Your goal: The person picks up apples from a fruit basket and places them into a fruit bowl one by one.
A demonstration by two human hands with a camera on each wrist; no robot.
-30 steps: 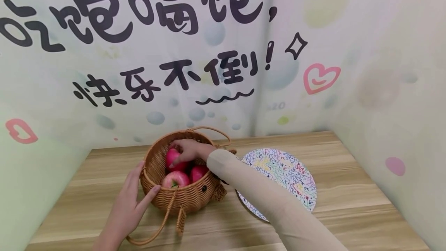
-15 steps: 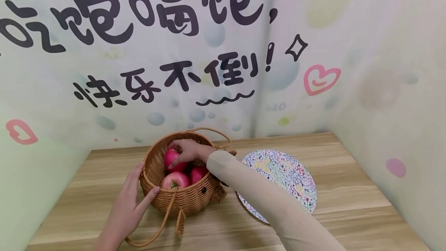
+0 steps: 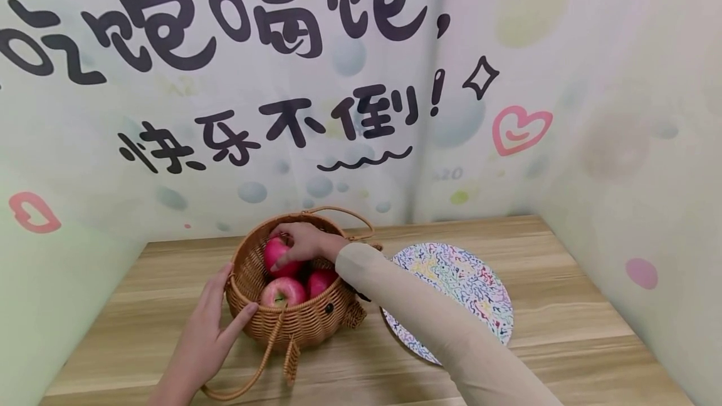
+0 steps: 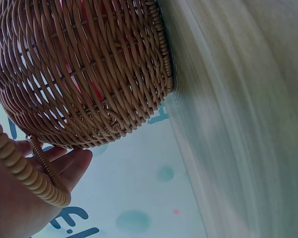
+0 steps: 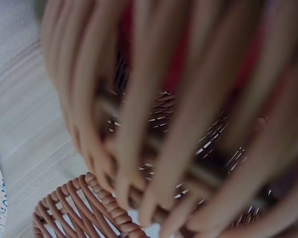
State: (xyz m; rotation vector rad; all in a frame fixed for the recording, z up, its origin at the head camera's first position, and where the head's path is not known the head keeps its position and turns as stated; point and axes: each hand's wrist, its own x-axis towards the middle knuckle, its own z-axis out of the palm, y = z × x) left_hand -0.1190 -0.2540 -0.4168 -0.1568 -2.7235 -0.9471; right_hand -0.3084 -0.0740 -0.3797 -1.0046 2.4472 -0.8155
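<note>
In the head view, a round brown wicker basket (image 3: 304, 324) with a black eye and small woven fins stands left of the table's middle. My right hand (image 3: 304, 242) reaches inside it, fingers and thumb around a red apple (image 3: 276, 253). Two more apples lie in the basket: a paler one (image 3: 284, 292) at the front and a red one (image 3: 320, 281) beside it. My left hand (image 3: 204, 334) holds the basket's left side, thumb at the rim. The left wrist view shows its fingers (image 4: 75, 166) against the weave. Basket slats fill the right wrist view, hiding the right hand.
A round mat (image 3: 451, 274) with multicoloured squiggles lies right of the basket, partly under the beige right sleeve (image 3: 417, 318). One basket handle (image 3: 265, 362) hangs toward the front, another (image 3: 350, 210) at the back. A printed wall sheet (image 3: 361, 187) borders the wooden table (image 3: 575, 312).
My right hand and the apple in its fingers have shifted slightly left inside the basket. The left hand stays at the rim, and the basket has barely moved.
</note>
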